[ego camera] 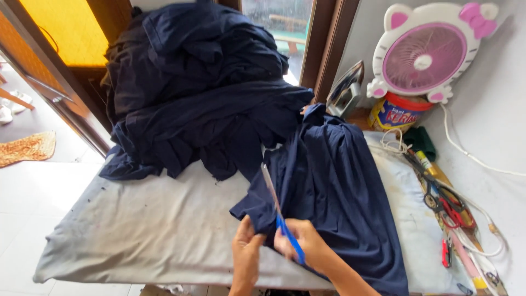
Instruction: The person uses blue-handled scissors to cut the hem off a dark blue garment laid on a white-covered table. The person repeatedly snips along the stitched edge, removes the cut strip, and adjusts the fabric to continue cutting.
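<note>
- The right hand is closed around the blue handle of a pair of scissors.
- The long silver blades point up and away from the person, leaning a bit to the left. The tip sits near the top edge of the dark blue cloth.
- The left hand is just beside the right one, on its left. Its fingers are pinched shut on the near corner of the same dark blue cloth.
- So the cloth lies in front of both hands. It runs long from the hands up toward the far end of the worktop. The scissors lie along its left edge, nearly the same way the cloth runs.
- The right hand is touching the scissors and the left hand is not. Both hands touch the cloth.
- The worktop has a grey, stained cover on it.
- A big pile of dark blue clothes sits at the far end, behind the cloth and partly touching it.
- A clothes iron stands up at the far right, near a pink and white fan shaped like a cat.
- A small tub with a red lid sits under the fan.
- Red-handled scissors and white cords lie along the right side, well apart from the hands.
</note>
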